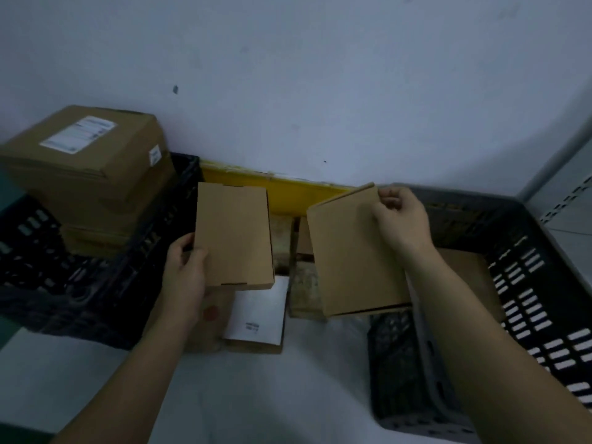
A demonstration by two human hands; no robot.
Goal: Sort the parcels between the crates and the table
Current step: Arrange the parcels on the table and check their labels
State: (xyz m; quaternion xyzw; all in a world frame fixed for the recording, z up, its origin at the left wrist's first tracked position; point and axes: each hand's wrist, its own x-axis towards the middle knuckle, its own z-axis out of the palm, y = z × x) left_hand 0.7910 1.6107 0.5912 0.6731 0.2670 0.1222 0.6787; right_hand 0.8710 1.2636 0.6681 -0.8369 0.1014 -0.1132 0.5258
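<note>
Mid-sort: left hand [185,270] grips one flat carton [234,235], right hand [400,216] pinches another [349,261]; next, probably, into the grey crate [544,283] at three o'clock.

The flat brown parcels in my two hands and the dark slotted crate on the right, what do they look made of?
Both flat brown parcels look like matte corrugated cardboard, with folded flaps and raw edges. The dark slotted crate looks like moulded plastic, judging by its regular vent slots.

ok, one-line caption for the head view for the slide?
Left hand and right hand each hold a flat cardboard parcel between two dark crates.
</note>
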